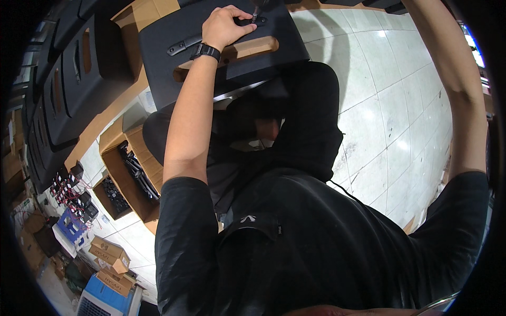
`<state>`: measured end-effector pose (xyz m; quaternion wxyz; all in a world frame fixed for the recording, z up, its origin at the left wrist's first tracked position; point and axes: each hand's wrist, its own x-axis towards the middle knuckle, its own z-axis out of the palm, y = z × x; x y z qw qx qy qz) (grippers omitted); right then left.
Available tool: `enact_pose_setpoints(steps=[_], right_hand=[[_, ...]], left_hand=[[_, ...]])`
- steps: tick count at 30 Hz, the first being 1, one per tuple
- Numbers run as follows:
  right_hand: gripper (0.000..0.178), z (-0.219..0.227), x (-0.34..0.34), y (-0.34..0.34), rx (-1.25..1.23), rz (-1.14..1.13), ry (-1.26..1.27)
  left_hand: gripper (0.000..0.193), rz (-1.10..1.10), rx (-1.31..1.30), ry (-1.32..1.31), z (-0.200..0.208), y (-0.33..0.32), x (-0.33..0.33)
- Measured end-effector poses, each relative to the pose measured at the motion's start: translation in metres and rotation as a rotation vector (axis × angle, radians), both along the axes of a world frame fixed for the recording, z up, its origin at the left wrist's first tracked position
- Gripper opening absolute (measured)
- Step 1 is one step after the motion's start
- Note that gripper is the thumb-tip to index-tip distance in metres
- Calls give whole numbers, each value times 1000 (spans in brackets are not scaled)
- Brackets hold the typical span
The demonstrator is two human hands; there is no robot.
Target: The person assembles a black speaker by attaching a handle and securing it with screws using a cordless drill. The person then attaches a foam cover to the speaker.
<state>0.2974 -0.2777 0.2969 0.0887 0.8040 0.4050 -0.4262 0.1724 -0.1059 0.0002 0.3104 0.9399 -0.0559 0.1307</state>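
Tiled floor (390, 68), 2 hands (223, 27), only 1 visible

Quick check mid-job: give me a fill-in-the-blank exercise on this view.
1. The black watch is on the person's ____ wrist.
2. The left hand is at one end of the handle on the ____-coloured case.
3. The pale floor is laid with square ____.
Missing words: left; black; tiles.

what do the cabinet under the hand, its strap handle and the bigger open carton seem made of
Cabinet: matte black, perhaps coated wood; its slot shows tan. Strap handle: probably plastic or rubber, with slight sheen. Bigger carton: brown cardboard, visibly folded.
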Motion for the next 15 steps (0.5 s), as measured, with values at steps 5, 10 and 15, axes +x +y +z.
enact_pose_setpoints(steps=[5, 10, 15], right_hand=[[14, 1, 4, 4, -2, 63, -12], [14, 1, 2, 3, 4, 48, -12], [13, -2, 8, 4, -13, 12, 36]], left_hand=[[34, 17, -27, 7, -2, 0, 1], [34, 22, -25, 15, -1, -2, -1], [31, 8, -26, -47, 3, -2, -6]])
